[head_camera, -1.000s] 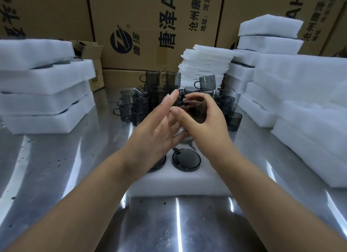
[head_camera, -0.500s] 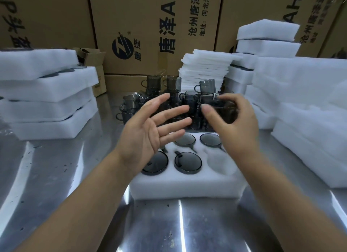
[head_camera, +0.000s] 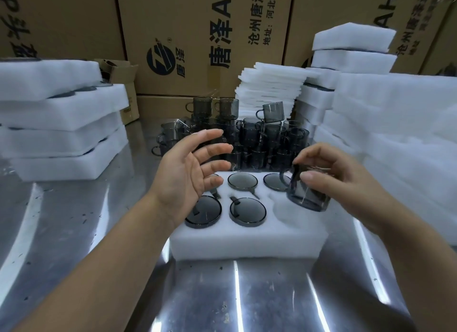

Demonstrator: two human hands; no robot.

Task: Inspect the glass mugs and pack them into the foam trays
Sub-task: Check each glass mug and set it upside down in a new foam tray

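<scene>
The white foam tray (head_camera: pixel 247 242) in the middle of the frame sits on the shiny metal tabletop (head_camera: pixel 222 297). Four of its round pockets plainly hold packed dark glass mugs (head_camera: pixel 247 211), each showing as a dark disc. A fifth seems filled at the tray's far left, though my palm hides most of it. The pocket at the tray's lower right shows bare foam.

My right hand (head_camera: pixel 346 181) grips a smoky grey glass mug (head_camera: pixel 306 195) at centre right of the frame, just above that bare pocket. My thumb is on the near wall, my fingers curl over the top, and the handle points left. My left hand (head_camera: pixel 188 173) hangs over the tray's left side, palm up, fingers spread, holding nothing.

Behind the tray is a heap of loose grey mugs (head_camera: pixel 249 134). Stacked white foam blocks (head_camera: pixel 61 114) stand at both edges, with printed cardboard boxes (head_camera: pixel 197 35) along the top.
</scene>
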